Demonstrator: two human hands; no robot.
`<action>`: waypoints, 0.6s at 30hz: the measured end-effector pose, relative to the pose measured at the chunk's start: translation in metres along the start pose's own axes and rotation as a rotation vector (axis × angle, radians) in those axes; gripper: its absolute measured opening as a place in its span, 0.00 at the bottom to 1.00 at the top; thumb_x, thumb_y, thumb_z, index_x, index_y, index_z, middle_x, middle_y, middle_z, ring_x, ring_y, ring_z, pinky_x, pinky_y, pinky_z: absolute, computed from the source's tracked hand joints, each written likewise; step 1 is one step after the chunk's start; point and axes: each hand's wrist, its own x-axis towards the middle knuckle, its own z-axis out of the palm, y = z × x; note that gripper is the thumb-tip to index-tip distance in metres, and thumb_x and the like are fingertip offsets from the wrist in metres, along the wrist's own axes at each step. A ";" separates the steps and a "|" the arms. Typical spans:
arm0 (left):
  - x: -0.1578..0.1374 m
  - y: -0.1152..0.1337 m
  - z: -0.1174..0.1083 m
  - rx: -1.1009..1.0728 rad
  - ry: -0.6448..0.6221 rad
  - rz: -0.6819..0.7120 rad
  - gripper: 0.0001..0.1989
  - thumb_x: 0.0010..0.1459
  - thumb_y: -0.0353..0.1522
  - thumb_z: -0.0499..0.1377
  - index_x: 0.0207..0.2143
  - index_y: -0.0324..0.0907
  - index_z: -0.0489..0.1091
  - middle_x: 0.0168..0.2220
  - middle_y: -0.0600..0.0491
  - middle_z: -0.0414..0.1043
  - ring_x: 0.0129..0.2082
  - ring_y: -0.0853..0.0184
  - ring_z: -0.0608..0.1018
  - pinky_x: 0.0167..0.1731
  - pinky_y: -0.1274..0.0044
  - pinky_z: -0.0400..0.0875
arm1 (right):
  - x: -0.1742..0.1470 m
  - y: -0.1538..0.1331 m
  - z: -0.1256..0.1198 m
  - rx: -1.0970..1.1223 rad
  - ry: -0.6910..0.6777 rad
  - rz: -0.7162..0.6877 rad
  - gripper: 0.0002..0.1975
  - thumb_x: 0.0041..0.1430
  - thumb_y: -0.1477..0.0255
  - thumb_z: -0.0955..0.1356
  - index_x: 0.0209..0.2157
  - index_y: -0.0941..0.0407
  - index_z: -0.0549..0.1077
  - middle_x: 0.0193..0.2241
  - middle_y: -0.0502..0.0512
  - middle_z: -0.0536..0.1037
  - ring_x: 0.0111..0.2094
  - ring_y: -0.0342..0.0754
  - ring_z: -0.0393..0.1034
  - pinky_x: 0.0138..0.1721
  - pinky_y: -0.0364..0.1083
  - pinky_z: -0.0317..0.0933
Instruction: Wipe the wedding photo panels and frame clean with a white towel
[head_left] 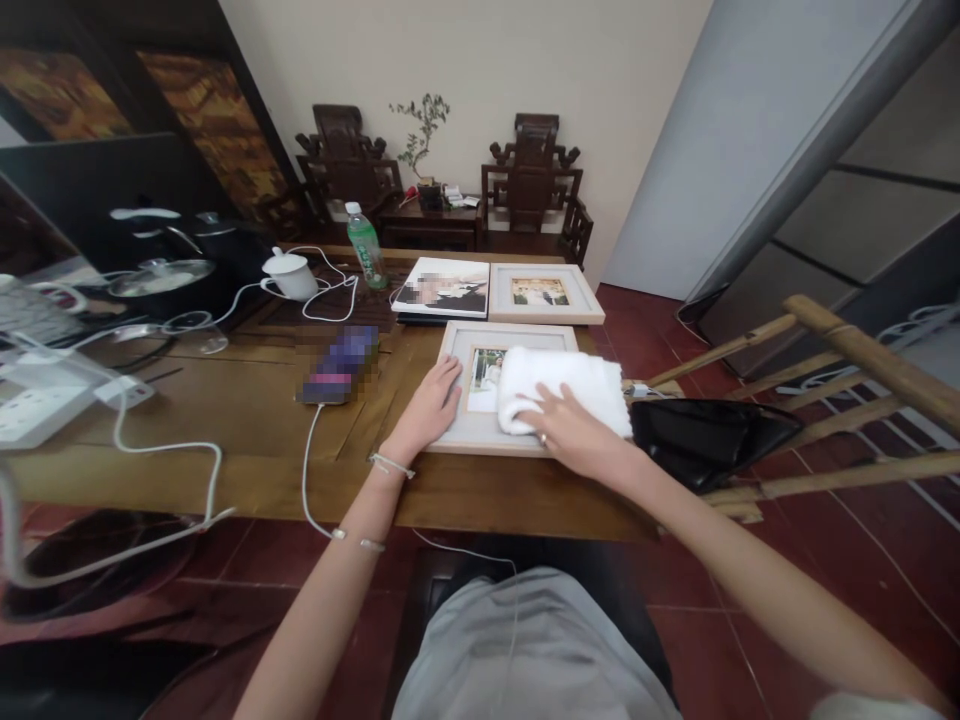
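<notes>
A pale picture frame (495, 337) with a photo (486, 372) in its middle lies flat on the table. My left hand (433, 402) holds the frame at its left side, fingers over the border. On the frame's right half lies a folded white towel (574, 372), which covers part of the photo and reaches past the right edge. My right hand (574, 432) presses on the towel and grips its near-left part; the thumb is near the fold. A ring shows on one right finger.
Behind lie a second frame (585, 285) and a photo panel (442, 290). A phone (341, 365) on a cable, green bottle (365, 248), lidded cup (289, 275) and power strip (45, 400) stand left. A black bag (705, 440) sits on the wooden chair (787, 480) at right.
</notes>
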 end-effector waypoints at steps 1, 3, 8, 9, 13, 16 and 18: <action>0.000 0.000 0.000 0.003 0.003 -0.002 0.24 0.69 0.34 0.48 0.62 0.36 0.68 0.67 0.38 0.65 0.71 0.52 0.62 0.70 0.55 0.55 | -0.010 -0.009 -0.002 0.027 -0.012 -0.029 0.29 0.59 0.88 0.60 0.59 0.58 0.73 0.66 0.67 0.68 0.68 0.66 0.58 0.63 0.70 0.54; 0.000 0.001 0.000 0.012 -0.002 -0.005 0.24 0.69 0.33 0.48 0.61 0.34 0.68 0.67 0.37 0.65 0.71 0.52 0.62 0.71 0.55 0.55 | -0.023 -0.020 -0.003 0.084 -0.019 -0.077 0.29 0.59 0.87 0.61 0.61 0.58 0.72 0.66 0.68 0.69 0.69 0.65 0.56 0.65 0.69 0.54; 0.001 0.000 -0.004 -0.001 -0.037 0.009 0.24 0.69 0.34 0.48 0.62 0.32 0.68 0.66 0.35 0.66 0.71 0.51 0.61 0.70 0.55 0.56 | -0.006 -0.007 0.004 0.144 0.039 0.006 0.27 0.62 0.84 0.62 0.61 0.56 0.72 0.65 0.67 0.69 0.70 0.63 0.55 0.67 0.68 0.50; 0.001 0.000 -0.005 -0.010 -0.039 0.014 0.24 0.69 0.35 0.48 0.62 0.33 0.68 0.66 0.36 0.66 0.71 0.52 0.61 0.70 0.56 0.56 | 0.003 0.002 0.005 0.135 0.058 0.040 0.27 0.62 0.83 0.62 0.61 0.56 0.72 0.65 0.67 0.70 0.70 0.62 0.56 0.67 0.69 0.49; 0.000 -0.003 -0.006 -0.028 -0.038 0.023 0.23 0.70 0.36 0.49 0.61 0.34 0.69 0.66 0.37 0.66 0.71 0.52 0.62 0.70 0.56 0.56 | 0.048 0.043 0.006 0.062 0.182 0.207 0.28 0.65 0.83 0.59 0.65 0.58 0.68 0.63 0.68 0.72 0.70 0.61 0.55 0.68 0.66 0.48; 0.000 -0.003 -0.007 -0.024 -0.045 0.022 0.23 0.69 0.36 0.49 0.61 0.35 0.69 0.66 0.37 0.66 0.71 0.52 0.61 0.70 0.55 0.56 | 0.077 0.069 0.004 -0.001 0.267 0.336 0.27 0.67 0.82 0.58 0.65 0.62 0.66 0.62 0.72 0.72 0.70 0.65 0.55 0.66 0.69 0.49; 0.000 -0.003 -0.007 -0.018 -0.054 0.021 0.24 0.70 0.37 0.49 0.61 0.35 0.68 0.67 0.37 0.65 0.71 0.52 0.61 0.70 0.55 0.56 | 0.089 0.079 0.004 -0.019 0.277 0.360 0.26 0.67 0.82 0.58 0.64 0.63 0.67 0.61 0.72 0.72 0.69 0.68 0.54 0.65 0.73 0.49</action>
